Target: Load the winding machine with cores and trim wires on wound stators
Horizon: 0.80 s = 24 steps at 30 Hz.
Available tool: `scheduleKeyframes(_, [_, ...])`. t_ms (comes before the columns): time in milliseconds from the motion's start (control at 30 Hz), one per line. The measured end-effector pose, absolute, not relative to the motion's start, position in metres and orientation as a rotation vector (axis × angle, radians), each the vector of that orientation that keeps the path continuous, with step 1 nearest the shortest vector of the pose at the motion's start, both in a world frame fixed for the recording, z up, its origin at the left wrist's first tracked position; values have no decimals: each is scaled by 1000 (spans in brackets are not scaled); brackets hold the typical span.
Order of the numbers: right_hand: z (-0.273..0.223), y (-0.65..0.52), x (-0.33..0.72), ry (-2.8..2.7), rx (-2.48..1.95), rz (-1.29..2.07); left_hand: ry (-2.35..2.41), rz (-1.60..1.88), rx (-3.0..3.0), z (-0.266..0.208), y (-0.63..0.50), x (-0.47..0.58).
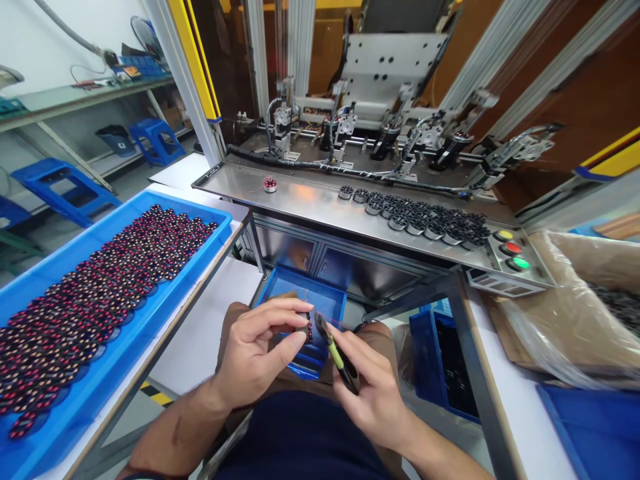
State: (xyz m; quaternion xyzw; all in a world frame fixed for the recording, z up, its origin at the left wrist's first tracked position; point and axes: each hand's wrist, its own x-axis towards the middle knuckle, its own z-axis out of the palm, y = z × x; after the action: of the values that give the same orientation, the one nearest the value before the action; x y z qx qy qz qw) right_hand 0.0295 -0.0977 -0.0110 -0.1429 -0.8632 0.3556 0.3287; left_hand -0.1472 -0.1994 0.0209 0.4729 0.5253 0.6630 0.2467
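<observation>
My left hand [257,350] pinches a small dark wound coil part [303,327] between thumb and fingers, low in the middle of the view above my lap. My right hand [370,390] grips a small pair of cutters with yellow-black handles [336,357]; the tool's tip touches the coil part's right side. Thin reddish wire strands show around the part.
A blue tray [150,320] full of several red-wound coils lies on the left table. A steel shelf [320,207] carries a row of black ring parts [420,217], one lone coil [270,185], and three coloured buttons [513,248]. A small blue bin [305,293] sits below; a plastic-lined box [575,313] right.
</observation>
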Motion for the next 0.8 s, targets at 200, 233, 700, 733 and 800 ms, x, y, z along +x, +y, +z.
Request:
scheduleKeyframes(200, [-10, -88, 35, -2248, -537, 922, 1474, 1883, 1483, 12, -194, -152])
scheduleKeyframes(233, [-10, -87, 36, -2252, -543, 926, 1481, 1895, 1512, 11, -193, -153])
scheduleKeyframes(700, [20, -99, 63, -2225, -504, 1473, 1866, 1644, 2204, 15, -191, -160])
scheduleKeyframes(733, [22, -100, 65, -2207, -473, 1545, 1843, 1649, 2224, 15, -190, -161])
scheduleKeyframes(800, [23, -101, 69, -2176, -409, 1657, 1797, 1688, 2244, 14, -190, -163])
